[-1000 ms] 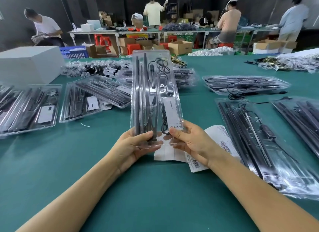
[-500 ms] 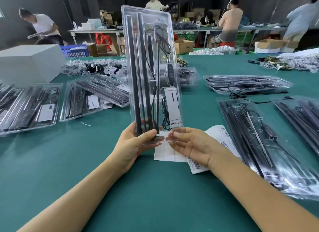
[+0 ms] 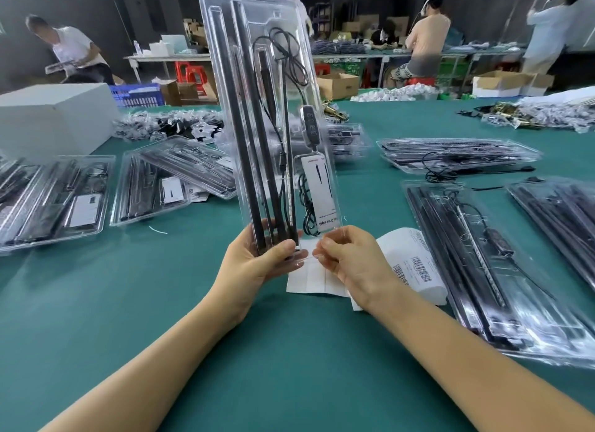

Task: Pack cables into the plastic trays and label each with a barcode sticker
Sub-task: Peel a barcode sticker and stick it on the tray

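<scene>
Clear plastic tray (image 3: 273, 45) now raised near-upright off the table, up from lying tilted a second ago. Left hand (image 3: 257, 264) and right hand (image 3: 351, 261) grip its bottom edge. Probably inspection; barcode sticker sheet (image 3: 415, 264) waits beneath.

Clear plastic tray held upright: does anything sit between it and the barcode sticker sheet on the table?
Nothing visible does. The clear plastic tray is gripped at its bottom edge by the left hand and right hand, and the barcode sticker sheet lies uncovered on the green table just right of the right hand.
</scene>
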A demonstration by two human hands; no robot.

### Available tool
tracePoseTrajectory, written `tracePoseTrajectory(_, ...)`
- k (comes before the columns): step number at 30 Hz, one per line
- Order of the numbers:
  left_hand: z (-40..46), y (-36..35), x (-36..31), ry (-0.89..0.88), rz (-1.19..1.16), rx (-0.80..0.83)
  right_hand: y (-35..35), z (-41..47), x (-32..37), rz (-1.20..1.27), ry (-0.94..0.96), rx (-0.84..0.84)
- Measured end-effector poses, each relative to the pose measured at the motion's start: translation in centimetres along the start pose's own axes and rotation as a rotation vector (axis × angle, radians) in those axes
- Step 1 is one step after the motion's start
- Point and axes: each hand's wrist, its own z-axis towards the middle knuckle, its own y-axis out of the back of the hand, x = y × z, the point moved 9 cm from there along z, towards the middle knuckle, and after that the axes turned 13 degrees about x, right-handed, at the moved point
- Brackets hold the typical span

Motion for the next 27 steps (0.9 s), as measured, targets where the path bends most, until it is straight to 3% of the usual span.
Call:
tracePoseTrajectory(8,-0.1,0.6,-0.2,-0.006,-0.029,-0.018,-0.9,-0.1,0.1,0.251,-0.056,0.23)
tracePoseTrajectory(20,-0.1,0.1,-0.1,-0.018,0.056,-0.019,-0.3,-0.2,-0.8,0.209,-0.125,0.054)
tracePoseTrajectory(27,-0.1,0.5,-0.2,0.02,0.043,-0.026,-0.4,-0.3,-0.6,0.211,-0.18,0.14)
